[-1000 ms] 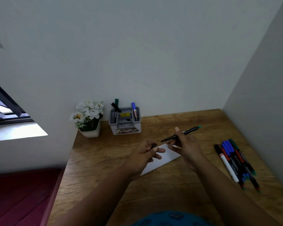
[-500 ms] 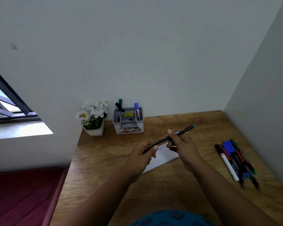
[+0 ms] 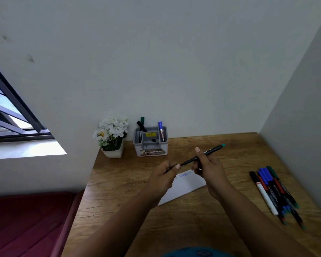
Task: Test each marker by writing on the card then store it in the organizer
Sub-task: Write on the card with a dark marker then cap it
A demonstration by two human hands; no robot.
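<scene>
Fingers [image 3: 197, 151] of right hand [image 3: 209, 169] pinch marker [image 3: 202, 154] mid-barrel above card [image 3: 185, 184]; left hand [image 3: 163, 179] pinches its near end, likely seating the cap. Scribbles show on card, so storing in organizer [image 3: 150, 141] looks next. Untested markers [image 3: 274, 191] wait on bench [image 3: 193, 229].

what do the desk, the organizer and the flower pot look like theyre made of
Desk: looks like wood or a wood-look laminate, matte brown with visible grain streaks; which of the two cannot be told.
Organizer: probably moulded plastic, smooth pale grey, with rounded corners and a printed label on its front.
Flower pot: white and smooth, either ceramic or plastic; the look leaves it open.
</scene>
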